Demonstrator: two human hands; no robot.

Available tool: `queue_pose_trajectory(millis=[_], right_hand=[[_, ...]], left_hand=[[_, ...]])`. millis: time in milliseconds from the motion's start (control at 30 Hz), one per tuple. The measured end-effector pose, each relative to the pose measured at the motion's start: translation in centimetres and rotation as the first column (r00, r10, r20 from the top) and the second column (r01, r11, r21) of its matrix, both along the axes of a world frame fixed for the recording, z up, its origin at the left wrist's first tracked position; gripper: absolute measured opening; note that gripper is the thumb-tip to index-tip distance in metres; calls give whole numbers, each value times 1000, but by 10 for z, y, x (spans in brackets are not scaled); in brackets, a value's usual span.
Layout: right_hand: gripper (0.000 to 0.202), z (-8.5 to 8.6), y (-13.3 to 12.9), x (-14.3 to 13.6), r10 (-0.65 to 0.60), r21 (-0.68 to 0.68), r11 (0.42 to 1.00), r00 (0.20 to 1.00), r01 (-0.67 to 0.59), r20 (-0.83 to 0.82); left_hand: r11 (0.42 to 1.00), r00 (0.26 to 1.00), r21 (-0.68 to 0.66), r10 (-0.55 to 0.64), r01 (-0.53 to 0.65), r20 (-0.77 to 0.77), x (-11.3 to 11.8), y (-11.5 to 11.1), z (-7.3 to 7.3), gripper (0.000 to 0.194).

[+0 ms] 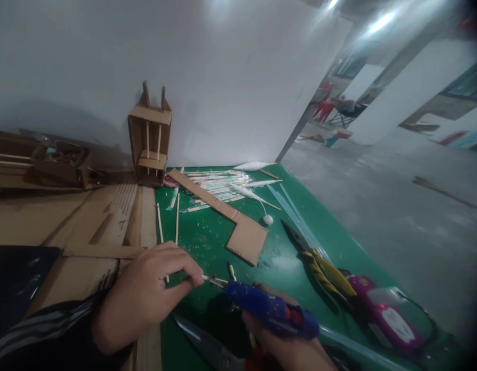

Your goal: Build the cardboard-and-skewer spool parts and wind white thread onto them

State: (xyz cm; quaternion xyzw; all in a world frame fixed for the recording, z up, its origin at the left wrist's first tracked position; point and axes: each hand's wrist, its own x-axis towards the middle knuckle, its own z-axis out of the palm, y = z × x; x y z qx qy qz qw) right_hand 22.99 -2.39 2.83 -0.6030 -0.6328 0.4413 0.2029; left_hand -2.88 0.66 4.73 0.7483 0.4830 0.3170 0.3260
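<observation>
My right hand (pixel 280 335), low in the view, is wrapped round a blue hot glue gun (pixel 273 308) whose nozzle points left. In front of the nozzle, the thumb and forefinger of my left hand (pixel 153 293) are pinched together on a small pale stick (pixel 206 277); most of it is hidden by my fingertips. The stick's tip is at or very near the nozzle, but I cannot tell if they touch. Beyond my hands lies an L-shaped piece of cardboard (pixel 248 241). Large scissors (pixel 209 340) rest below the glue gun.
Several wooden sticks in wrappers (pixel 218 180) lie by the wall. A cardboard frame (pixel 150 139) stands at the back left, beside a cardboard box (pixel 62 165). Yellow-handled pliers (pixel 327 275), clear glue sticks (pixel 290 206) and a magenta device (pixel 393 314) lie to the right.
</observation>
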Motion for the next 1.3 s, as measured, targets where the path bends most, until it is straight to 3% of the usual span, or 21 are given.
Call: queue_pose_trajectory(millis=[267, 500, 633, 767, 1000, 1300], right_hand=[[26, 7, 2, -2, 59, -19, 998, 998, -60, -12], [28, 2, -2, -2, -42, -58, 998, 998, 39, -42], [35, -4, -7, -2, -184, -9, 983, 983, 184, -6], [31, -7, -7, -2, -126, -9, 992, 991, 126, -49], [38, -10, -5, 3, -174, -22, 985, 983, 173, -53], [27, 13, 0, -6, -175, 6, 984, 982, 176, -74]], left_hand=[[996, 996, 16, -89, 89, -13, -8, 3, 7, 19], [988, 990, -60, -137, 140, 44, -6, 4, 16, 16], [985, 990, -143, -86, 101, 108, -7, 5, 17, 15], [964, 976, -261, 9, 50, 218, -10, 8, 11, 7], [933, 938, -360, 145, -23, 316, -14, 13, 0, 13], [873, 848, -460, 363, -164, 387, -7, 17, -7, 28]])
